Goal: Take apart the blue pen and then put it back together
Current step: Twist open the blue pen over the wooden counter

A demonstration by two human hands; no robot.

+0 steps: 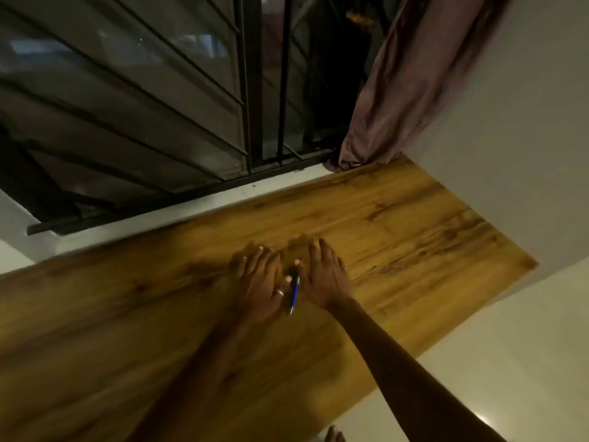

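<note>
Blue pen (294, 293) lying on the wooden counter (414, 224), in the narrow gap between the two hands, long axis running roughly toward and away from the wearer, pale tip end nearest the wearer. Seen as one piece: barrel, dark upper end and tip in line, no loose parts visible anywhere on the counter. Left hand (263, 282) flat, palm down, fingers spread, a ring on one finger, thumb side just beside the pen; contact with the pen not resolvable. Right hand (325, 275) likewise flat and spread, holding nothing, thumb tip near the upper end of the pen. Judged status: either disassembly not begun, or reassembly complete and pen set down; not decidable from this single view. No brand, label or lettering readable on the pen; picture soft with motion blur.
</note>
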